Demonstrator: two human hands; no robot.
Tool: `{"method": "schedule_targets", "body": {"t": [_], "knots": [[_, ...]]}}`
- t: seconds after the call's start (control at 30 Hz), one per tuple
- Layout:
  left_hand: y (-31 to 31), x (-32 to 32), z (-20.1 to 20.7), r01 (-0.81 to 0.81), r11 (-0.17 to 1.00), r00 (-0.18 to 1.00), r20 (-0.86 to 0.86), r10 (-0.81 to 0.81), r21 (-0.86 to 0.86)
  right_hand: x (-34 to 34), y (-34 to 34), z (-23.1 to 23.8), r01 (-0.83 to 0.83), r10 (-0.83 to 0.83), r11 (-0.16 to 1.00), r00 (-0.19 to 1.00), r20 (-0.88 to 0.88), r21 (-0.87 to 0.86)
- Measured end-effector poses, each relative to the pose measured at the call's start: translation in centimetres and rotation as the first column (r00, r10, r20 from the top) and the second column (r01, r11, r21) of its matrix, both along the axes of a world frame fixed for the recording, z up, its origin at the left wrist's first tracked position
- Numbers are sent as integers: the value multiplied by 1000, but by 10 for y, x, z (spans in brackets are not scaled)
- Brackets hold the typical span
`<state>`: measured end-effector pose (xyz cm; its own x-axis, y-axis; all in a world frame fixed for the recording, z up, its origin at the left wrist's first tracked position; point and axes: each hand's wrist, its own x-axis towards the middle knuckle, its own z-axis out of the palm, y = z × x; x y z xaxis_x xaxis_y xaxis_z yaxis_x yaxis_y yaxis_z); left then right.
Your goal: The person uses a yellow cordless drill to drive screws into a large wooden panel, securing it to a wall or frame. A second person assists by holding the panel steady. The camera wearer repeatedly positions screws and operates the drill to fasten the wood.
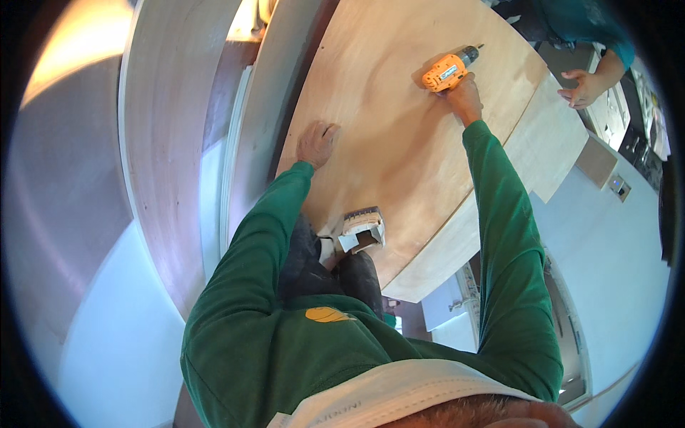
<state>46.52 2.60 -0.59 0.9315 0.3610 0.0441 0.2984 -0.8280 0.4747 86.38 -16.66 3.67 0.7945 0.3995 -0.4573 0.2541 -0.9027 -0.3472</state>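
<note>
My right hand (467,100) is wrapped round the handle of an orange and black cordless drill (442,73) over the far part of a large plywood panel (399,143). The drill's black chuck and bit point away to the far right. Near the panel's left edge, my left hand (316,145) rests on the wood with its fingers curled in. Something small and dark shows at its fingertips, too small to name. An opened small cardboard box (362,227) sits on the panel close to my knees; its contents are hard to make out.
At the far right, another person's open hand (588,87) reaches over beside a lighter board (546,135) along the panel's right side. Tall upright boards (168,143) stand close on my left. A white wall (606,221) with a socket plate (619,187) is on the right.
</note>
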Motion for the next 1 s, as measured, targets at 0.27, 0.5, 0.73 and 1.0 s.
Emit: {"method": "schedule_targets", "body": {"t": [0.27, 0.5, 0.73, 1.0], "knots": [[-1, 2, 0, 39, 998, 999, -10, -39, 45, 2, -3, -4, 102, -104, 993, 994, -38, -57], [-3, 4, 16, 52, 998, 997, -59, -53, -18, -7, -11, -12, 139, -141, 986, 990, -20, -91], [30, 85, 15, -502, 54, 816, -452, 360, -863, 0, -8, -10, 130, -129, 991, 990, -63, 9], [116, 224, -25, 0, -549, 845, -294, 448, -836, -131, 13, 32, 322, -186, 637, 946, -266, 700]]}}
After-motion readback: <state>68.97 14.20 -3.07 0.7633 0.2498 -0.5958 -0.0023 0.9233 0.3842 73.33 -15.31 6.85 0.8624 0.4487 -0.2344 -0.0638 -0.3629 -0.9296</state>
